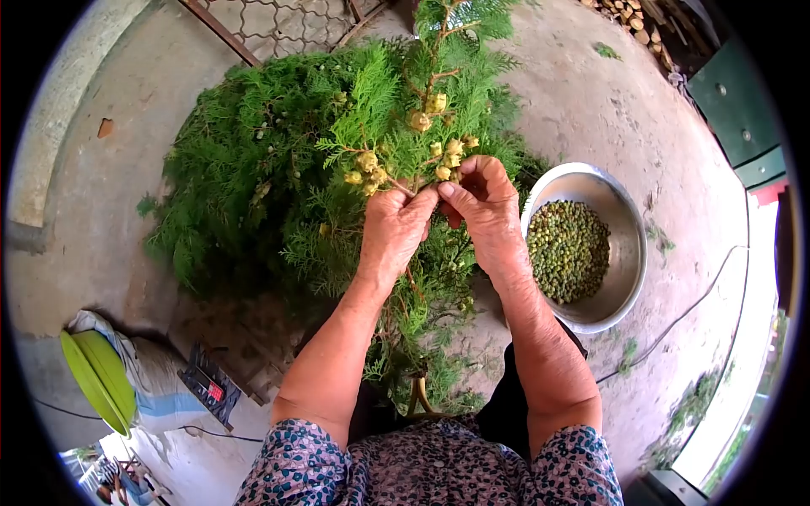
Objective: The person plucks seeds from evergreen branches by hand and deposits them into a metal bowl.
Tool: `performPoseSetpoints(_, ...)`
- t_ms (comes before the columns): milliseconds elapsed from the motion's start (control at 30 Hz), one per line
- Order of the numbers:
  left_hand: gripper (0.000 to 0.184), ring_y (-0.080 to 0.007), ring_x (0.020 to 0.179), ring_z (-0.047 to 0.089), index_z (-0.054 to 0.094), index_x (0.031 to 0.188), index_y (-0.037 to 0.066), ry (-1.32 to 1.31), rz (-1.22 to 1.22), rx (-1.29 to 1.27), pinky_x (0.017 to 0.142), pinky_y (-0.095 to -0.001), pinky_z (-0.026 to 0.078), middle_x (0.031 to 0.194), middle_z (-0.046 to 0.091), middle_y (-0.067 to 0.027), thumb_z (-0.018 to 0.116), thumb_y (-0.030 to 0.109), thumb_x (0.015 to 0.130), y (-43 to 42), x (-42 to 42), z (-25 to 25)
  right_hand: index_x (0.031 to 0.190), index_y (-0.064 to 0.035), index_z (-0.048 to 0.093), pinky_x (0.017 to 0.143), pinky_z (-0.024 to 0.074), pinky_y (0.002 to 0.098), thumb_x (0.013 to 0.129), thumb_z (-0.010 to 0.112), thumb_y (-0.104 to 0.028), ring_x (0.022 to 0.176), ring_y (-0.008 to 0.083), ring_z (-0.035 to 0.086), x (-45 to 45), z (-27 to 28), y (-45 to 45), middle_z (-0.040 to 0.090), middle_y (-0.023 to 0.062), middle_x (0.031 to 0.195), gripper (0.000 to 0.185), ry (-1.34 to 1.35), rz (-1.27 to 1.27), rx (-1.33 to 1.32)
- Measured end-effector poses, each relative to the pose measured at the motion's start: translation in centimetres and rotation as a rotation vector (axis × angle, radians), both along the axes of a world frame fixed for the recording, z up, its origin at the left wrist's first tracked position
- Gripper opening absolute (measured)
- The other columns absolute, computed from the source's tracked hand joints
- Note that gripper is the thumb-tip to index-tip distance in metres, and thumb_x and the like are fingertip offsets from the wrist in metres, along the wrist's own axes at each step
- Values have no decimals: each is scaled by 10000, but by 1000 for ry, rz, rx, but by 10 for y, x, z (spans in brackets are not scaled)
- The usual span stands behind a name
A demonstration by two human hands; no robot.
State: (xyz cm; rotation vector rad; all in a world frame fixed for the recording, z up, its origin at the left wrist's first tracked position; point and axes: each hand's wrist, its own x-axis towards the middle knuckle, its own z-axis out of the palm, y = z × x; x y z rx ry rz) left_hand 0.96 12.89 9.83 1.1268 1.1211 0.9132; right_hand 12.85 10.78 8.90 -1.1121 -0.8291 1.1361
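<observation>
My left hand (395, 232) is closed around the stem of a green cypress-like branch (371, 88), which bears clusters of pale yellow-brown, opened cones. One cluster of cones (367, 169) sticks out just above the left knuckles. Close beside it, my right hand (491, 211) has its thumb and bent forefinger at another cluster of cones (451, 156), closed around a cone at its lower edge; the fingertips partly hide it. Behind both hands lies a large heap of cut green branches (245, 160). Right of my right hand stands a metal basin (629, 244) holding many small green-brown seeds or cones (569, 251).
A lime-green tub (97, 379) leans by a white-and-blue sack (164, 388) at lower left. Stacked firewood (633, 21) is at upper right near a dark green panel (738, 110). A thin cable (675, 325) crosses the concrete floor (582, 101) at right.
</observation>
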Motion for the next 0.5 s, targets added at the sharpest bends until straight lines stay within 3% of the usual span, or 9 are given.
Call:
performPoseSetpoints(367, 149, -5, 446, 360, 649, 788, 56, 36, -41, -47, 389, -195, 259, 538, 486, 79, 614, 198, 811, 1, 0, -2, 992, 10, 486, 468, 420, 218, 818, 559, 7, 563, 79, 477, 9, -3, 0, 523, 26, 726, 189, -52, 99, -9)
performPoseSetpoints(500, 107, -4, 440, 338, 645, 774, 65, -29, -60, -83, 385, -201, 245, 533, 470, 86, 614, 164, 801, 4, -1, 2, 972, -13, 494, 485, 419, 222, 834, 537, -12, 573, 94, 499, 9, -2, -3, 526, 25, 732, 144, 103, 68, -77)
